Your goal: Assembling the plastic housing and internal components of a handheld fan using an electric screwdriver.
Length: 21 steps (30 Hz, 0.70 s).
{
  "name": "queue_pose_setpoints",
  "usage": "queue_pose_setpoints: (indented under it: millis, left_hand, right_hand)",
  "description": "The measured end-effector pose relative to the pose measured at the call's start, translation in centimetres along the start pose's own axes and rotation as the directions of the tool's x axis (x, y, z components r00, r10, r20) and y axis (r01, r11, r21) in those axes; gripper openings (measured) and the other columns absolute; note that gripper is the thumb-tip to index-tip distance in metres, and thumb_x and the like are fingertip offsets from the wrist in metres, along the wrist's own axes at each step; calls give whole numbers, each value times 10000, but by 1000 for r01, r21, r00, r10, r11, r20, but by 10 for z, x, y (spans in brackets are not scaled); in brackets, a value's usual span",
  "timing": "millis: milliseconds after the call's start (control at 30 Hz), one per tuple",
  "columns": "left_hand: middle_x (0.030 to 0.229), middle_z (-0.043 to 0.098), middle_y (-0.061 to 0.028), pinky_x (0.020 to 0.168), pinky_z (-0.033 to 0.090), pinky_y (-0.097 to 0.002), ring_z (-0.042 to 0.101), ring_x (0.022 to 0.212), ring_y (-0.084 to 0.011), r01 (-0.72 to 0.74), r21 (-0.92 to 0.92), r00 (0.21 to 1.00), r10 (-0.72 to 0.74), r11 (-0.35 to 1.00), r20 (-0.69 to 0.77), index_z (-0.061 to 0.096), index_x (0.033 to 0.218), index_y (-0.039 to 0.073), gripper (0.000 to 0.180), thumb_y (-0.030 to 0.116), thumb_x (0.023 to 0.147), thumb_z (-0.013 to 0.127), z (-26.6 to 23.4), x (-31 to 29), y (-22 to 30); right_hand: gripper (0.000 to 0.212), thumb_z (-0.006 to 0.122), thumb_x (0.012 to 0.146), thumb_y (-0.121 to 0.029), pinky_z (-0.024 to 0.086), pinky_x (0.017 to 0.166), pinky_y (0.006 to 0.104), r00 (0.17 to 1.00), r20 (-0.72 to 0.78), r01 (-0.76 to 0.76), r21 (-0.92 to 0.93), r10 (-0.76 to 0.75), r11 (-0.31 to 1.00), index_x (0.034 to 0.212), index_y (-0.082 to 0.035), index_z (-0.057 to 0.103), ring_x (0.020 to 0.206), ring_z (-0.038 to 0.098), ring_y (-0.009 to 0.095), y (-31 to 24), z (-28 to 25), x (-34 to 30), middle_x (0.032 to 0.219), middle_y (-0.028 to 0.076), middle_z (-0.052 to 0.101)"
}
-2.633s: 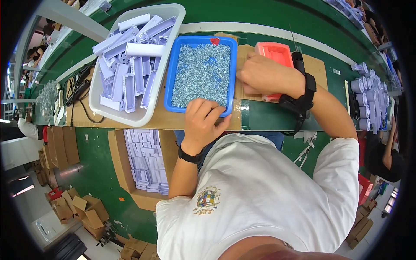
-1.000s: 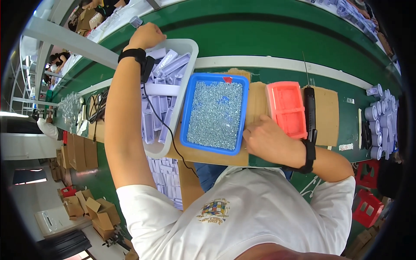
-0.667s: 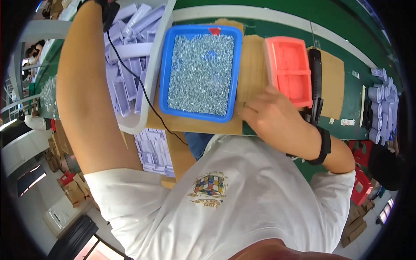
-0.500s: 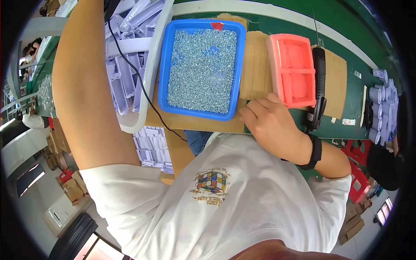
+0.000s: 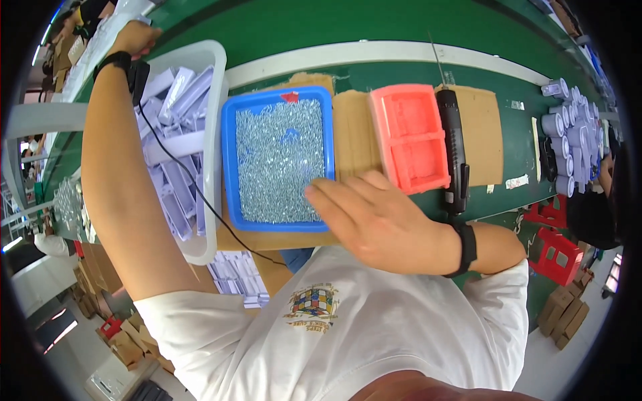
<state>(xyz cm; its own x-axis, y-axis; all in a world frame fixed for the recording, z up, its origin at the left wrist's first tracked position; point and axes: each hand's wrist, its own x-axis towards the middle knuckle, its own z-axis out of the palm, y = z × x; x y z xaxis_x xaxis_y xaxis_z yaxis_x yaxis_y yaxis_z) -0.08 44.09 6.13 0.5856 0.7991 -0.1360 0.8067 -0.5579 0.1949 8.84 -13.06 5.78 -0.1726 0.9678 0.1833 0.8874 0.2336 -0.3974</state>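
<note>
The green worktop (image 5: 374, 27) carries a sheet of brown cardboard (image 5: 483, 134) along its near edge. At the left end stands a white bin (image 5: 212, 154) full of pale lilac plastic pieces (image 5: 175, 157). Just right of it, on the cardboard, sits a blue tray (image 5: 229, 174) filled with small silvery screws (image 5: 277, 164). Further right lies a coral-red mould tray (image 5: 409, 137), with a black electric screwdriver (image 5: 456, 144) just beside its right side. The right hand (image 5: 374, 220) lies flat with fingers spread and empty, its fingertips (image 5: 314, 194) over the blue tray's near right corner. The left hand (image 5: 136, 37) reaches beyond the bin's far edge, loosely curled; I cannot tell whether it holds anything.
</note>
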Motion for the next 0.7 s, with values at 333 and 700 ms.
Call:
queue_pose_setpoints:
  millis: [333, 700]
  left_hand:
    - [724, 702, -185, 594, 550, -422, 691, 585, -280, 151, 354, 955, -44, 923, -294, 732, 828, -21, 401, 359, 854, 607, -23, 52, -48]
    - [1147, 687, -231, 914, 536, -446, 682, 1025, -363, 36, 445, 994, 13, 895, -107, 665, 1182, 12, 515, 395, 838, 673, -3, 159, -93]
  right_hand:
    - [448, 799, 669, -177, 448, 934, 462, 975, 36, -205, -256, 221, 945, 1052, -9, 641, 909, 599, 275, 36, -13, -41, 934, 90, 624]
    - [375, 790, 824, -283, 438, 950, 533, 882, -388, -254, 84, 267, 963, 1037, -17, 632, 958, 601, 328, 57, -37, -87, 1016, 119, 653]
